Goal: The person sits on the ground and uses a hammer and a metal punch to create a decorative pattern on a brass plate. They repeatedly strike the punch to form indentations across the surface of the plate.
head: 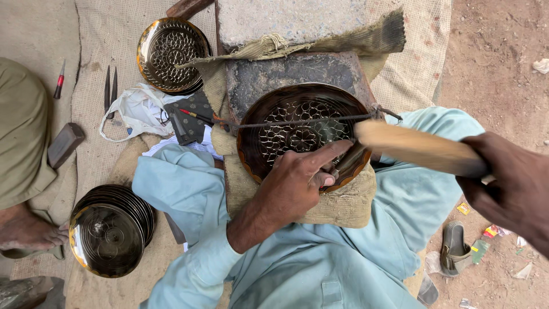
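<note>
Outdoors on bare dirt and burlap matting (412,68), looking down over light blue trousers. Resting on a padded block across the lap – a round brass plate (302,133) with pierced floral pattern, pinned under a taut cord (297,121). Pressing a metal punch (347,161) against the plate's lower right – left hand (297,186), fingers clamped around it, forefinger stretched out. Gripping a wooden mallet (420,149) just above – right hand (512,189), closed tight. Lying at left – stacked dark plates (111,229), another pierced plate (171,54), shears (110,91).
</note>
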